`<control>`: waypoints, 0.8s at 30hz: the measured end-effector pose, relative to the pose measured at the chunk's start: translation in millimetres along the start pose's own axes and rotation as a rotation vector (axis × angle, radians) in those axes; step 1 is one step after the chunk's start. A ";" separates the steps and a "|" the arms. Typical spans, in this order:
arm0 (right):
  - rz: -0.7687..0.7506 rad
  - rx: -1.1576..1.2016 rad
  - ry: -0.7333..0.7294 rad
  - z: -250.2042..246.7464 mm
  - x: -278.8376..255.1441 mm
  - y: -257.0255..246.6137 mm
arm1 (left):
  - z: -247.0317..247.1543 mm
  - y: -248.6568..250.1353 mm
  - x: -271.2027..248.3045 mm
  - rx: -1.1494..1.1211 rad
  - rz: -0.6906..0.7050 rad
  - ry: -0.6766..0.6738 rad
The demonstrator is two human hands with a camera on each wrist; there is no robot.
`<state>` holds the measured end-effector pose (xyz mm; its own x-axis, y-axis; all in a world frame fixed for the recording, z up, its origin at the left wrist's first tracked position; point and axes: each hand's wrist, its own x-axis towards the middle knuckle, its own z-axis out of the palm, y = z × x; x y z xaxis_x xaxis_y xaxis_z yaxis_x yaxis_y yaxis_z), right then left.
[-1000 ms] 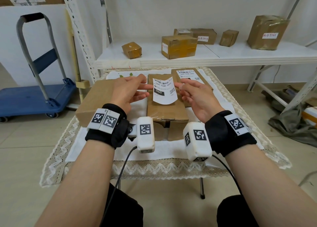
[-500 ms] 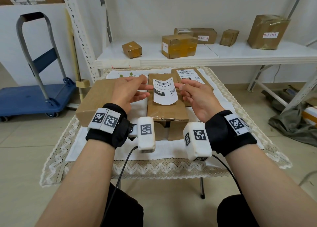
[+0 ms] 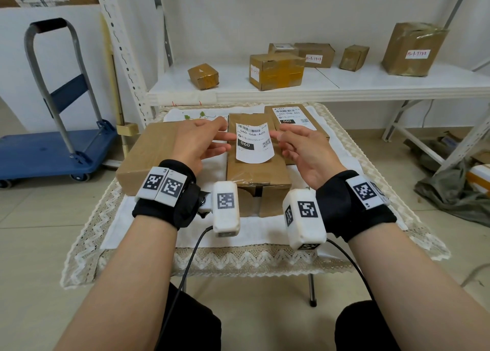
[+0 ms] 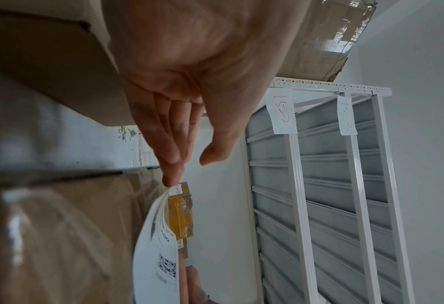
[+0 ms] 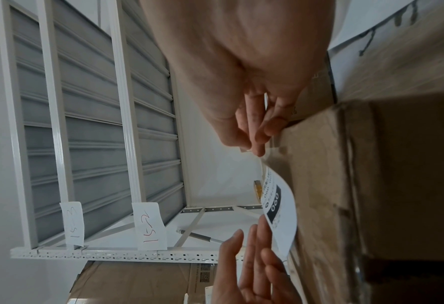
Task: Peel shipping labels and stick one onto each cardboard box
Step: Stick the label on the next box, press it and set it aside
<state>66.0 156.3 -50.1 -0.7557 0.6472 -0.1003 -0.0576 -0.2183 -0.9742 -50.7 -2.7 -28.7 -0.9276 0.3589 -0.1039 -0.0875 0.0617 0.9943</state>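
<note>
Left hand [image 3: 196,142] and right hand [image 3: 305,151] raised side by side, forearms extended, fingertips pinching opposite edges between them.

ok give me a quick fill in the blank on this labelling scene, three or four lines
1. The label held between both hands hangs over the ____ of the three boxes on the table.
2. The big printed number on its black bar reads ____.
3. The box on the person's right already carries a ____.
4. The left box, partly under the left hand, has ____ label on the part of its top that shows.

Missing words: middle; 060; label; no
</note>
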 end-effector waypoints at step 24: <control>-0.099 -0.252 -0.002 -1.8 3.6 -2.1 | -2.9 -5.8 5.1 0.145 0.128 0.025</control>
<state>64.6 160.4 -48.8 -0.7555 0.6552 -0.0016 0.0324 0.0349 -0.9989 -56.0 -3.9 -34.9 -0.9366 0.3495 0.0251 0.0828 0.1511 0.9850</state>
